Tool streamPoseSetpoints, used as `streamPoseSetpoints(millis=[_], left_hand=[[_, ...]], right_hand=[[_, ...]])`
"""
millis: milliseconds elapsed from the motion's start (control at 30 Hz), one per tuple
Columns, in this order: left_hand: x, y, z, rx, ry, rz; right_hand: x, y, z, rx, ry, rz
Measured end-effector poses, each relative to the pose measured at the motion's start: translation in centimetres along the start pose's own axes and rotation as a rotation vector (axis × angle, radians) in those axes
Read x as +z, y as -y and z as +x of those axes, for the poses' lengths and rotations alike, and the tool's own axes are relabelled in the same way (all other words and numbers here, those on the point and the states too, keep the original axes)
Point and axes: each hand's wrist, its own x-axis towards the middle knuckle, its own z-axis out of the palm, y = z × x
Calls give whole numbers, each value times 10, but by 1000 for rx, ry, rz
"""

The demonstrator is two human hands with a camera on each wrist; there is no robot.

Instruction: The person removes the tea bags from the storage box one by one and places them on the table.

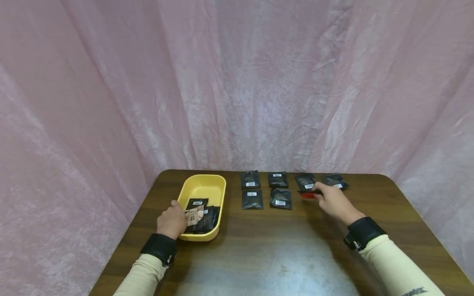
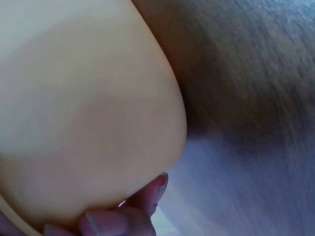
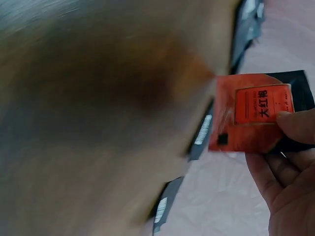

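My left hand [image 1: 172,220] grips the near left side of a yellow plastic tub [image 1: 201,180], its fingers curled over the wall in the left wrist view. Several black packets [image 1: 212,213] and a beige patterned packet [image 1: 194,215] lie inside the near half of the tub. Out to the right, my right hand [image 1: 335,203] pinches a red and black tea packet [image 3: 251,115] by its black end. The thumb lies on the printed face, which carries Chinese characters. That packet is held just above the table, near the black packets of the back row.
Black packets with white barcode labels lie in two rows along the table's far side, among them a front-left packet [image 1: 252,200], a front-middle packet [image 1: 280,198] and a back-right packet [image 1: 334,180]. A pink curtain [image 1: 259,102] hangs behind the brown wooden table [image 1: 252,242].
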Motion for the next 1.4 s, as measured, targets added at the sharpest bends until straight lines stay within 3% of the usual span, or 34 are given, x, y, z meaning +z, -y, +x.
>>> streamPoseSetpoints(millis=[300,467,767,1400], left_hand=[[2,3,2,-18,14,-1],[2,3,2,-15,12,-7],[1,4,2,-17,19,-7],[-1,-1,0,-13,21,4]], right_hand=[[14,-11,-9,-2,154,-55],[18,-15,-10,-30,189,-104],[19,-18,-6,68,291,-88],[19,-21,-10,130,273,-50]])
